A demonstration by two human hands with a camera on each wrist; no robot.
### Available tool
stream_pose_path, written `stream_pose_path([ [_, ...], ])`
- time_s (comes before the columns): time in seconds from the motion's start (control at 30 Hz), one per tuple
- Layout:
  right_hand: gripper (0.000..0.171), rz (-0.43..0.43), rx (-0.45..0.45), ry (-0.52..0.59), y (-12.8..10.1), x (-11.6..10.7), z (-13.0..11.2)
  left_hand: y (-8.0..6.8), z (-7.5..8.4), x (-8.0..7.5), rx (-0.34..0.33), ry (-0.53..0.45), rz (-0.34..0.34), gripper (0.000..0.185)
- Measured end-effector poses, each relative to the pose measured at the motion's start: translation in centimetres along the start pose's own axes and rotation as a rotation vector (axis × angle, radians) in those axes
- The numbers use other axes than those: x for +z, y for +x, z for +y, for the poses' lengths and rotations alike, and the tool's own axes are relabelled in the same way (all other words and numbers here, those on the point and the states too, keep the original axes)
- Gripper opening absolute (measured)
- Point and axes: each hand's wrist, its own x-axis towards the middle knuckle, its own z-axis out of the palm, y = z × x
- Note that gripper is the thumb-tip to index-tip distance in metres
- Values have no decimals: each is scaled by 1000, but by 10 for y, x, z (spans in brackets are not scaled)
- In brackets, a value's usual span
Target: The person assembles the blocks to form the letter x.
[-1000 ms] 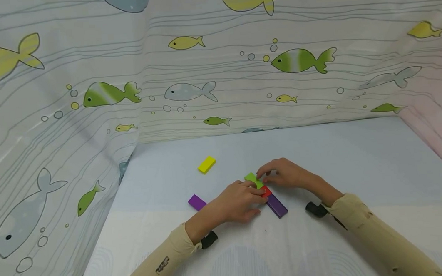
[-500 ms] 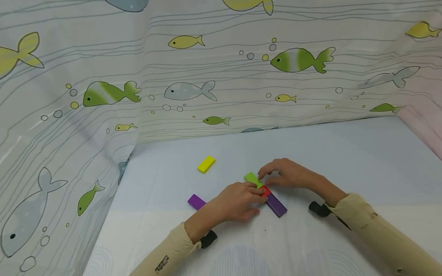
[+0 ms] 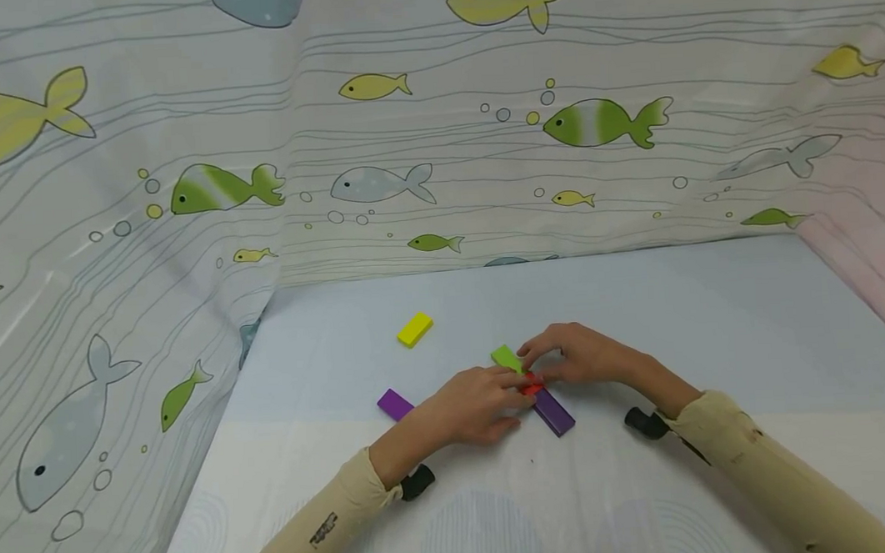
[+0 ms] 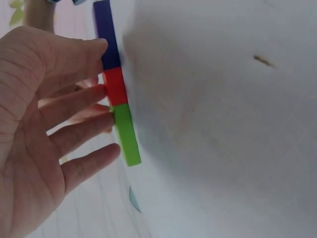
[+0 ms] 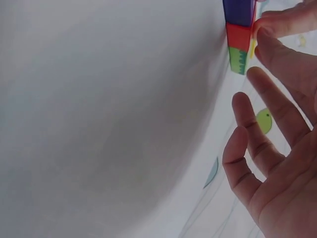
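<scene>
Green block [image 4: 128, 136], red block [image 4: 116, 87], dark purple block [image 4: 107, 29] lined end to end between hands, green farthest. Left hand [image 3: 470, 404]: fingers spread, touching blocks. Right hand [image 3: 583, 353]: fingers apart, beside red — contact unclear. Light, even pressure advised from both sides — joints likely skewed otherwise.

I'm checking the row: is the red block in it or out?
In: the left wrist view shows the red block between the green block and the dark purple block.
</scene>
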Motion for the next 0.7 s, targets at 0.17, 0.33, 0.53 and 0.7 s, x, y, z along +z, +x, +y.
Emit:
stream_pose_path([
  [0.17, 26, -5, -3, -6, 0, -1, 3, -1, -1, 1, -2, -15, 16, 34],
  [0.33, 27, -5, -13, -1, -1, 1, 6, -2, -2, 2, 4, -29, 35, 35],
  [0.53, 29, -15, -21, -1, -2, 4, 9, -4, -3, 2, 13, -38, 69, 36],
  [0.7, 29, -25, -25, -8, -2, 4, 7, -7, -4, 1, 10, -30, 83, 36],
])
